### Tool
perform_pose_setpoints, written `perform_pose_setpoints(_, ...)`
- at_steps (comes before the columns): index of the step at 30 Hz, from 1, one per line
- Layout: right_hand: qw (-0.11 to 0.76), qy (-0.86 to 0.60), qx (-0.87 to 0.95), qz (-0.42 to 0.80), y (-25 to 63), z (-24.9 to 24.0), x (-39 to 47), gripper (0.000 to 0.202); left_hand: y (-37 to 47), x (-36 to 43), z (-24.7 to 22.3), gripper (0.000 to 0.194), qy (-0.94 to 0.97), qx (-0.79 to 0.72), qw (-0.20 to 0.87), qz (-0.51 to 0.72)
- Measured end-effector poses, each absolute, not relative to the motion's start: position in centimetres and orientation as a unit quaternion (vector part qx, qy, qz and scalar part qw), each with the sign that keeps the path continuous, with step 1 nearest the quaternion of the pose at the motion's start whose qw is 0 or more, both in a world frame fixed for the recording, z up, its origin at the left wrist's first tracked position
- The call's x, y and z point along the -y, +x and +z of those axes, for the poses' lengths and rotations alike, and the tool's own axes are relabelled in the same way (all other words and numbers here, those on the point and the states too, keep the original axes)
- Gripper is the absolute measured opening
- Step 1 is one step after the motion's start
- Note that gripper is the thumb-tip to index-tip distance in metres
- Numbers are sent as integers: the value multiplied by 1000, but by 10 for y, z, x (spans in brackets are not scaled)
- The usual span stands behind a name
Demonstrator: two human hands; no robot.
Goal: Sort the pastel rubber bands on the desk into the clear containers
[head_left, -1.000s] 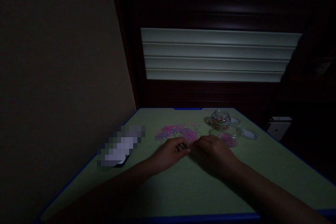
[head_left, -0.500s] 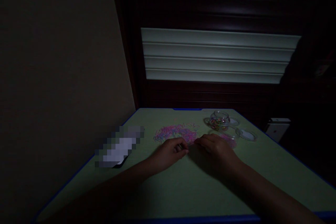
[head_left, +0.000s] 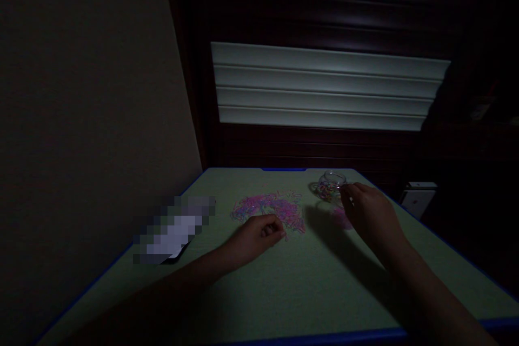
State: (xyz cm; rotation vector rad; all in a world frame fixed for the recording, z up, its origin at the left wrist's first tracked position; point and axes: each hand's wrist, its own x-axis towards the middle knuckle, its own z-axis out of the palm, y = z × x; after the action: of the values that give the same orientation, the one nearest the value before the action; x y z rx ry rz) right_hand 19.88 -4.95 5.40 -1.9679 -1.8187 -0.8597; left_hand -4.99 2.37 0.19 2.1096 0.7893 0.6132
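Observation:
A loose pile of thin pink, purple and bluish bands (head_left: 279,206), looking like small elastic bands, lies on the pale green table (head_left: 259,292). My left hand (head_left: 259,235) rests at the pile's near edge, fingers curled toward the thumb; whatever they may hold is too small to make out. Raised over a clear jar with pink contents (head_left: 343,217), my right hand (head_left: 371,213) has its fingertips pinched together. That jar is mostly hidden behind the hand, and I cannot make out anything in the pinch. Just behind stands an open round glass jar (head_left: 330,186) with multicoloured pieces inside.
At the table's left side lies a flat, blurred-out object (head_left: 174,235) with a dark edge. A plain wall (head_left: 97,92) rises on the left, and dark slatted panelling (head_left: 324,146) stands behind the table. A white box (head_left: 419,200) sits beyond the right edge.
My right hand has moved from the pile's right end up and to the right, over the jar with pink contents. The left hand stays by the pile. The view has shifted slightly.

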Motion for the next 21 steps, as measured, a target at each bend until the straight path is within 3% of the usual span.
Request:
perform_pose_setpoints(6, 79, -735, 606, -293, 203, 56, 52, 21, -50, -22, 2, 18, 822, -320, 397, 254)
perform_pose_setpoints(21, 54, -741, 613, -270, 207, 54, 55, 25, -52, -25, 1, 18, 835, -314, 381, 243)
